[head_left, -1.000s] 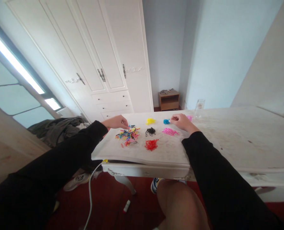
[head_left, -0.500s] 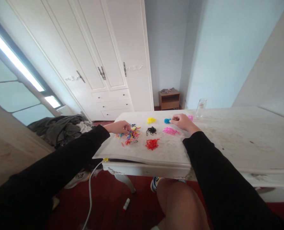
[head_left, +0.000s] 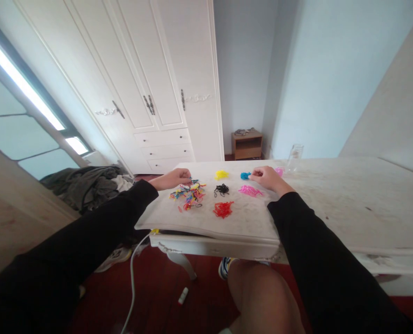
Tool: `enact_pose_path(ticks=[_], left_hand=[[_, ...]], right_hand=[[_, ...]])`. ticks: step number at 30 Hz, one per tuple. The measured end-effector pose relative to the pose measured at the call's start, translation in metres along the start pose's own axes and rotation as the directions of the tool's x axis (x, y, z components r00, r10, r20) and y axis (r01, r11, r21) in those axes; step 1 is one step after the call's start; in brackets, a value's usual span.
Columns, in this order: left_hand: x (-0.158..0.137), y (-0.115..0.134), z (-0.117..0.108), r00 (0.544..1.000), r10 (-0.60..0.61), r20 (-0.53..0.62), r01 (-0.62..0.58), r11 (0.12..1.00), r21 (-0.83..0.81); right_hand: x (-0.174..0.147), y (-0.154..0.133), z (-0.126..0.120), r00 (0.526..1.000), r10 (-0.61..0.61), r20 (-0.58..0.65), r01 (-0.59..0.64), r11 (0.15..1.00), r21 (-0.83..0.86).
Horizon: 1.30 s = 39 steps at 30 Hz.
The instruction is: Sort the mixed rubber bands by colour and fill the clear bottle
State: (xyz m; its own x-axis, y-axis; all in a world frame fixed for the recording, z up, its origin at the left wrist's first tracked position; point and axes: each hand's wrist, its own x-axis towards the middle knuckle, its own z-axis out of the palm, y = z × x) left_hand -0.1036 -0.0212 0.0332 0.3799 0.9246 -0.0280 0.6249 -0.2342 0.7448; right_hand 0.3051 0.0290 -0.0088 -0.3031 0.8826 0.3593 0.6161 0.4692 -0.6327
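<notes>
On the white table [head_left: 311, 185] lie small loops that look like rubber bands, in piles by colour. My left hand [head_left: 176, 178] is closed in a pinch at the far edge of the mixed-colour pile [head_left: 191, 198]; what its fingertips hold is too small to make out. Beside the blue pile [head_left: 245, 176], my right hand [head_left: 267, 179] has its fingers pressed together, their contents hidden. Between the hands are the yellow pile [head_left: 222, 174], the black pile [head_left: 222, 189] and the red pile [head_left: 223, 209]. A pink pile [head_left: 250, 190] lies just below my right hand.
Behind my right hand, more pink [head_left: 279, 171] shows near a clear glass bottle [head_left: 294, 157]. A white cable [head_left: 132, 278] hangs by the table's left corner. Dark clothes [head_left: 84, 185] are heaped at left, and a small white tube [head_left: 183, 296] lies on the floor.
My left hand has shifted from over the mixed pile to its far edge, uncovering more of the bands. My right hand stays beside the blue pile. The view has moved slightly.
</notes>
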Motion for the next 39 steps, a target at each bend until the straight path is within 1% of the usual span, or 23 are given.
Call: enact_pose_path(ticks=[3, 5, 8, 10, 12, 14, 15, 17, 20, 23, 27, 29, 31, 35, 39], left_hand=[[0.000, 0.002, 0.008, 0.997, -0.065, -0.051, 0.051, 0.968, -0.246], [0.002, 0.005, 0.014, 0.991, -0.111, -0.069, 0.074, 0.912, -0.402], [0.009, 0.013, 0.025, 0.983, -0.170, -0.067, 0.094, 0.784, -0.614], [0.018, 0.022, 0.034, 0.973, -0.222, -0.059, 0.110, 0.673, -0.731], [0.029, 0.032, 0.044, 0.958, -0.284, -0.030, 0.139, 0.557, -0.818], [0.041, 0.041, 0.054, 0.950, -0.310, 0.036, 0.186, 0.469, -0.864], [0.047, 0.045, 0.059, 0.949, -0.307, 0.066, 0.203, 0.439, -0.875], [0.059, 0.051, 0.069, 0.954, -0.280, 0.107, 0.219, 0.410, -0.886], [0.078, 0.056, 0.083, 0.966, -0.217, 0.142, 0.223, 0.416, -0.882], [0.094, 0.055, 0.093, 0.980, -0.137, 0.146, 0.193, 0.461, -0.866], [0.102, 0.051, 0.100, 0.992, -0.041, 0.118, 0.122, 0.524, -0.843], [0.101, 0.048, 0.101, 0.991, -0.003, 0.131, 0.110, 0.559, -0.821], [0.098, 0.047, 0.102, 0.987, 0.044, 0.156, 0.100, 0.595, -0.797], [0.091, 0.048, 0.104, 0.973, 0.137, 0.187, 0.060, 0.631, -0.773], [0.088, 0.048, 0.107, 0.964, 0.178, 0.198, 0.039, 0.640, -0.767]], right_hand=[[0.000, 0.000, 0.000, 1.000, -0.001, 0.001, 0.001, 1.000, -0.001], [-0.001, -0.001, 0.000, 1.000, 0.005, -0.002, -0.005, 1.000, -0.004], [-0.001, -0.003, 0.000, 1.000, 0.019, -0.012, -0.020, 1.000, -0.010], [-0.001, -0.005, 0.000, 0.999, 0.012, -0.029, -0.013, 1.000, -0.016], [-0.001, -0.006, 0.000, 0.998, -0.002, -0.057, 0.001, 1.000, -0.023], [-0.001, -0.007, 0.001, 0.997, -0.011, -0.078, 0.009, 1.000, -0.026], [-0.001, -0.007, 0.001, 0.996, -0.012, -0.084, 0.010, 1.000, -0.024], [-0.001, -0.007, 0.002, 0.995, -0.015, -0.101, 0.014, 1.000, -0.014], [0.000, -0.008, 0.004, 0.991, -0.018, -0.132, 0.018, 1.000, 0.003], [0.001, -0.009, 0.006, 0.987, -0.040, -0.159, 0.041, 0.999, 0.002], [0.003, -0.013, 0.008, 0.970, -0.136, -0.203, 0.135, 0.991, -0.020], [0.004, -0.018, 0.011, 0.959, -0.190, -0.212, 0.190, 0.982, -0.022], [0.003, -0.027, 0.016, 0.950, -0.242, -0.197, 0.243, 0.970, -0.021], [0.001, -0.049, 0.028, 0.934, -0.343, -0.104, 0.345, 0.939, 0.003], [-0.001, -0.060, 0.035, 0.925, -0.374, -0.062, 0.376, 0.926, 0.027]])
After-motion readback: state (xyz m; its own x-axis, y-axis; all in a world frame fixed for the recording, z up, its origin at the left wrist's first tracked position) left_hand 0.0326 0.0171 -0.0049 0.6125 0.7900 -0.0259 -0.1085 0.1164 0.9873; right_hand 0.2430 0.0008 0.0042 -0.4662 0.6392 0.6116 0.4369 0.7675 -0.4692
